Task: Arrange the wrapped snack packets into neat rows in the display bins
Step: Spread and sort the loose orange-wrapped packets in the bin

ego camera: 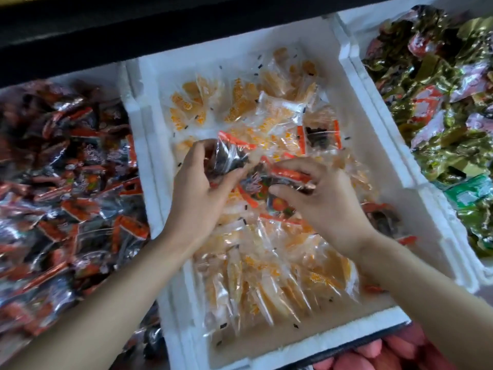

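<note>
three white foam bins sit side by side. no print on any wrapper is sharp enough to read, so no brand can be told.

the left bin (106, 72) is heaped to its rim with dark packets (66, 182) with red-orange ends, too many to count.

in the middle bin (154, 145), clear yellow packets (266, 284) stand in overlapping rows toward 6 o'clock and lie loose toward 12 o'clock. bare floor shows along the 6 o'clock edge and beside the 3 o'clock wall.

the left hand (202, 188) is over the bin's centre, its fingers curled round one dark packet (229, 158) held at the fingertips. just beside it, the right hand (328, 198) pinches a second dark packet (282, 180) by its orange strip. the two held packets are nearly touching. more dark wrappers show under this hand, but their number is unclear. a third dark packet (321, 136) lies flat at 1 o'clock on the yellow ones, and a fourth (381, 214) lies against the wall at 4 o'clock.

the right bin (437, 206) is piled with green-gold foil packets (440, 108), with pink and red ones mixed in. pink items (400, 351) show below the middle bin's 5 o'clock corner.
</note>
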A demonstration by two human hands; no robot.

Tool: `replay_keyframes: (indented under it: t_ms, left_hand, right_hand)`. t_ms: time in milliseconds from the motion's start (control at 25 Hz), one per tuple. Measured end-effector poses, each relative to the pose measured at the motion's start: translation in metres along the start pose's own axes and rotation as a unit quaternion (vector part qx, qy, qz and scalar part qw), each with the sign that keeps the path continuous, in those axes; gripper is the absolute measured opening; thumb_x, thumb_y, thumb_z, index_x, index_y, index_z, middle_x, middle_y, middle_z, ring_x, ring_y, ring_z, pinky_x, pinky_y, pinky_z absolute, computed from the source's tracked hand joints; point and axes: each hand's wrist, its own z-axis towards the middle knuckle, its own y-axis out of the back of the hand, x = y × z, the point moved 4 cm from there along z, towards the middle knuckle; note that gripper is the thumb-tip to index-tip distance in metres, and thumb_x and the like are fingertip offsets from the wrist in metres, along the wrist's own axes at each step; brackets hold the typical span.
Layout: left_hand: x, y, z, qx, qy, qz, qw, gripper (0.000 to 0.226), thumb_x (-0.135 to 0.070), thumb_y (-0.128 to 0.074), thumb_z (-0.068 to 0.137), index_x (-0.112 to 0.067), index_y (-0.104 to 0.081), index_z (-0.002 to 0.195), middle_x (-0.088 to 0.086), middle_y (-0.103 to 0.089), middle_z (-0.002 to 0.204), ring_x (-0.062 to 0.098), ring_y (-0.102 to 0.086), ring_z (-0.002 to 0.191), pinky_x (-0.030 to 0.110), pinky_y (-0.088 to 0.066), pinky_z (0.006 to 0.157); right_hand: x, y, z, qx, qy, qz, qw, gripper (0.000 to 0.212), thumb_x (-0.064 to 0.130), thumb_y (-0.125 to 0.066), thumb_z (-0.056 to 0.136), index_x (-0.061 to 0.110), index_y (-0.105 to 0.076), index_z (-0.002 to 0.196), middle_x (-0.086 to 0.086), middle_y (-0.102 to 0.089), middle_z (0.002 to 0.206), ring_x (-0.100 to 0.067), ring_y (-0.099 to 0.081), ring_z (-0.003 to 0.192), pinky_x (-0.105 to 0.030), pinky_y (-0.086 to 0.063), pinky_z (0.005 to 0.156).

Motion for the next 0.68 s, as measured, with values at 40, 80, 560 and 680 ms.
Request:
replay_keyframes:
  t_ms: [40,80,560,680]
  left_hand:
    - [0.010,0.018,-0.007,-0.014,0.003,0.005,1.000,0.034,-0.019,-0.070,0.084,-0.024,-0.049,0.111,-0.007,-0.062,0.102,0.000,-0.060,0.090,0.008,-0.043,0.075]
    - [0.020,0.036,-0.014,-0.032,0.006,0.011,0.999,0.035,-0.018,-0.071,0.083,-0.024,-0.050,0.111,-0.009,-0.062,0.101,-0.002,-0.060,0.089,0.008,-0.043,0.075]
    - [0.125,0.200,-0.062,-0.121,0.113,0.196,0.967,0.059,-0.018,-0.067,0.087,-0.006,-0.038,0.138,0.008,-0.051,0.129,0.022,-0.050,0.120,0.013,-0.031,0.097]
    - [0.135,0.195,-0.062,-0.027,0.132,0.286,0.949,0.056,-0.027,-0.056,0.095,-0.007,-0.032,0.142,0.013,-0.040,0.139,0.029,-0.048,0.122,0.027,-0.039,0.098]
  right_hand:
    - [0.010,-0.020,0.000,0.015,0.015,0.001,1.000,0.027,0.019,-0.073,0.079,0.020,-0.070,0.106,0.016,-0.061,0.096,0.007,-0.054,0.089,-0.005,-0.043,0.077]
    - [0.020,-0.039,0.001,0.022,0.033,0.008,0.999,0.025,0.016,-0.074,0.079,0.019,-0.071,0.103,0.015,-0.061,0.093,0.007,-0.053,0.088,-0.003,-0.041,0.076]
    - [0.114,-0.227,0.018,0.156,0.085,0.002,0.984,0.048,0.014,-0.057,0.092,0.011,-0.040,0.138,-0.009,-0.046,0.133,-0.015,-0.049,0.113,-0.022,-0.042,0.098]
    - [0.099,-0.241,0.006,0.180,0.168,-0.202,0.948,0.062,0.020,-0.053,0.094,0.011,-0.021,0.146,-0.011,-0.027,0.145,-0.026,-0.022,0.136,-0.034,-0.020,0.114]
